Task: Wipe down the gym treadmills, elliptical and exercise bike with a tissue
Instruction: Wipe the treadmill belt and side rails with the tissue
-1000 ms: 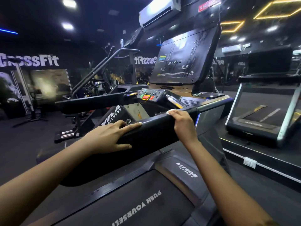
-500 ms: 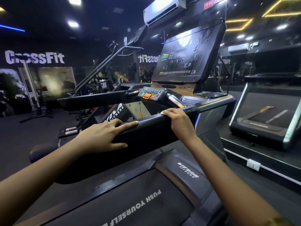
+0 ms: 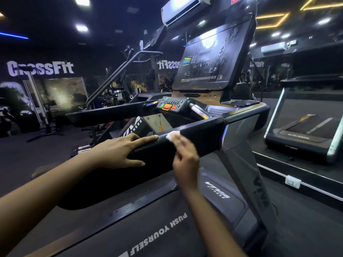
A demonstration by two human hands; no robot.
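- A lit "CrossFit" sign [image 3: 39, 68] is seen on the far left wall.
- The left hand [image 3: 118, 151] is laid flat on the near handrail [image 3: 202, 130] of the treadmill [image 3: 239, 134]. Its fingers are kept straight and together, the thumb is spread down the rail's near face, and nothing is gripped.
- The belt [image 3: 130, 238], printed "PUSH YOURSELF", is seen nearest, below both forearms.
- The tissue [image 3: 171, 135], small and white, is pressed on the top edge of the same handrail, just right of the left fingertips.
- The tissue is pinched at the fingertips of the right hand [image 3: 185, 154], which is blurred.
- A button panel [image 3: 169, 104] with red and green keys is set beyond the rail, under the dark, tilted console screen [image 3: 211, 62].
- A second treadmill [image 3: 304, 134] is placed at the far right, well apart.
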